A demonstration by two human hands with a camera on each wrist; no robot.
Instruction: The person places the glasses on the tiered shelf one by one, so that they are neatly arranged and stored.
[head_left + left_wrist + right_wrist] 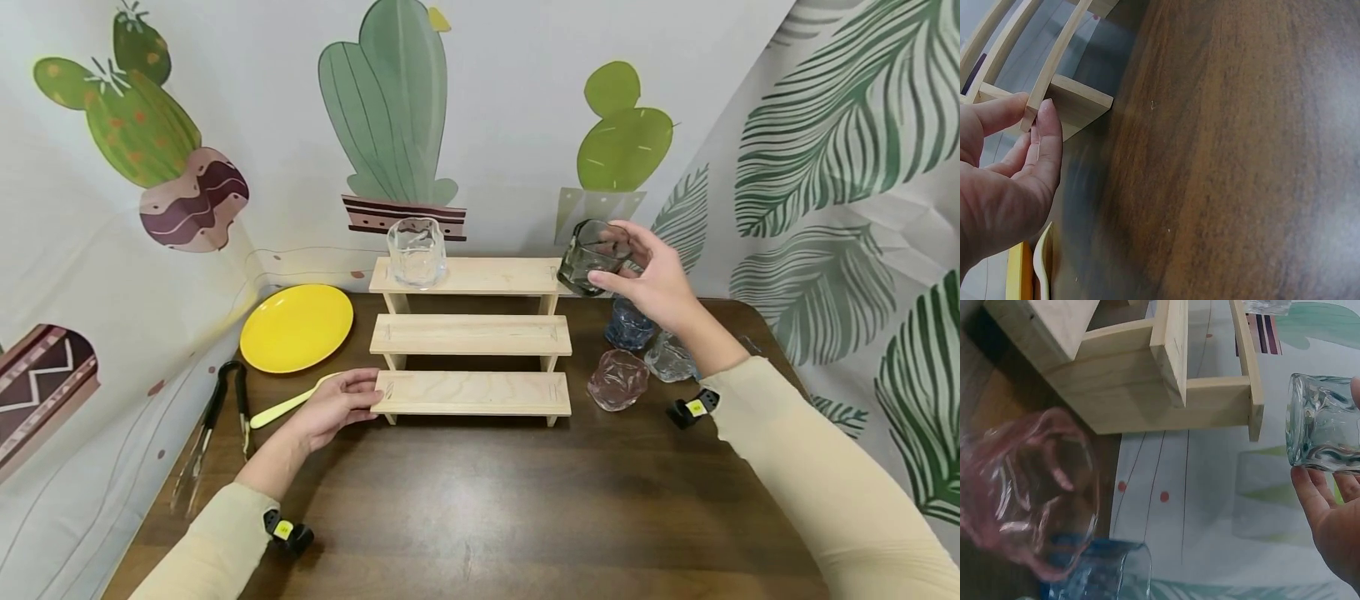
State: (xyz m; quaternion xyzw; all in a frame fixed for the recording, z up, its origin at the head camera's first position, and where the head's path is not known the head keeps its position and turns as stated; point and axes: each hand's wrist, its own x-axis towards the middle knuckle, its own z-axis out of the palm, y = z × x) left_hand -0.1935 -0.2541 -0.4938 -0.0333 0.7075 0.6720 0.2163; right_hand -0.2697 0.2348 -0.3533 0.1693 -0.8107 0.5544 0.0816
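Note:
My right hand grips a dark grey-green drinking glass by its side, fingers and thumb around it, near the right end of the top step. In the right wrist view this glass is held off to the side of the shelf's top board. With thumb and fingers, my left hand pinches the left end of the bottom board of a three-step wooden shelf. The left wrist view shows the thumb on one face of that board and fingertips on the other. A clear glass stands on the top step's left end.
Right of the shelf stand a pink glass, a blue glass and another clear glass, partly behind my forearm. To the left lie a yellow plate, a pale yellow-green utensil handle and black-handled tongs. Printed cloth hangs behind the table.

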